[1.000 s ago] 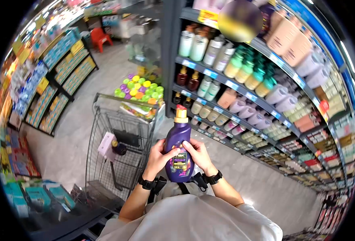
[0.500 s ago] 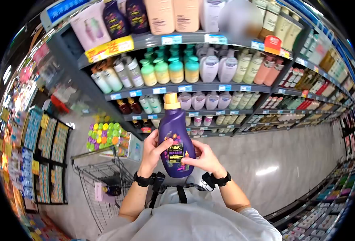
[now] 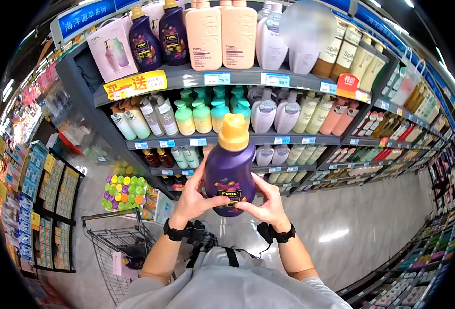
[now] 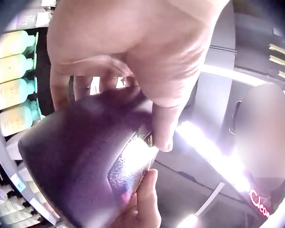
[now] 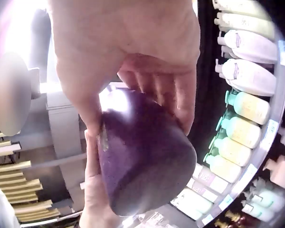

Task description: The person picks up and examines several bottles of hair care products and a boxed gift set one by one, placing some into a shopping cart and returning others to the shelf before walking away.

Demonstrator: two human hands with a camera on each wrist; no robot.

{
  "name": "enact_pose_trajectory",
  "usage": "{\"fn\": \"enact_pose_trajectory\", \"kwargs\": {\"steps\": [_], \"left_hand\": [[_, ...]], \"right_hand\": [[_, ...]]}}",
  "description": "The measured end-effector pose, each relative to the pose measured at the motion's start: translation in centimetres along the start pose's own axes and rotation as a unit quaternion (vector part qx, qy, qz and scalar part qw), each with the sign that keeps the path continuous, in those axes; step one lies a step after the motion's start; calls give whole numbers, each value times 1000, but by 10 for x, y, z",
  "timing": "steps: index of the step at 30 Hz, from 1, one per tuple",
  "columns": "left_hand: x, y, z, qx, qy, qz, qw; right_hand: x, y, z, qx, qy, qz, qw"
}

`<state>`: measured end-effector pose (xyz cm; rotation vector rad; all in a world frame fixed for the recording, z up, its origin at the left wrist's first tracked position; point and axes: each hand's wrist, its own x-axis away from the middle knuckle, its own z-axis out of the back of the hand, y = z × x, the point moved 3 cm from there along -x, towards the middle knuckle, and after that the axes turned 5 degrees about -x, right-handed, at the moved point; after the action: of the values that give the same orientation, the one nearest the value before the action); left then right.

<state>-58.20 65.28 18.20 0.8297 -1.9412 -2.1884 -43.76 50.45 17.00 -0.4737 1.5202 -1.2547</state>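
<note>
Bottle of dark purple plastic with a gold cap (image 3: 230, 172) held up mid-scene, before the far shelves; cap uppermost, black label facing the person; left hand (image 3: 192, 198) grips its left side, thumb across the front by the label; right hand (image 3: 267, 200) grips the right side, thumb likewise on the front; in the wrist views the fingers of both curve round the body, hands closed in to the bottle's width; black wristband (image 3: 176, 232) on the left wrist, a second on the right.

Far side, grey metal shelf unit (image 3: 248, 78); top level, left to right: pale pink printed carton (image 3: 113, 56), pair of dark purple gold-capped bottles (image 3: 173, 41), peach rectangular bottles (image 3: 204, 44); yellow sign with red characters (image 3: 134, 84) along the edge below the carton; next level down, green-and-yellow pump bottles (image 3: 202, 119), with lilac pump bottles (image 3: 263, 114) to their right.

Near left, grey wire shopping cart (image 3: 111, 214); inside it a small pale pink box (image 3: 118, 263) beside a smaller dark bottle (image 3: 133, 263); just beyond the cart, cluster of green, yellow, purple and orange round lids (image 3: 126, 193).
</note>
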Motion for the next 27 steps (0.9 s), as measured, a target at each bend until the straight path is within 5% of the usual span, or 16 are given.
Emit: {"fn": "enact_pose_trajectory", "kwargs": {"steps": [6,10,13,17,19,20,21,22,24,25,27], "left_hand": [[-28,16,72,-112,61,-61,990],[-62,32,135,-337,112,-204,912],[-95,41,170,8,69,-213,975],[-127,51,206,-69,119,-282,949],[-147,41,222,217,164,-249,930],[-157,42,230,273,111,-241,925],[-166,46,238,34,194,-298,934],[-172,50,240,-208,264,-336,880],[-179,63,241,-254,263,-338,868],[-187,67,245,-212,249,-315,891],[-205,78,250,-163,222,-305,912]], "right_hand": [[-81,-8,-25,142,-6,176,974],[-157,-30,-53,237,8,366,900],[-212,-40,-74,282,14,411,867],[-262,-25,-96,325,106,426,838],[-282,-18,-106,302,139,409,850],[-290,-16,-111,289,156,396,858],[-298,-19,-116,264,170,388,866],[-305,-24,-120,271,169,389,864],[-319,-20,-121,266,181,371,871],[-327,-12,-124,150,160,330,918],[-342,6,-122,107,170,326,924]]}}
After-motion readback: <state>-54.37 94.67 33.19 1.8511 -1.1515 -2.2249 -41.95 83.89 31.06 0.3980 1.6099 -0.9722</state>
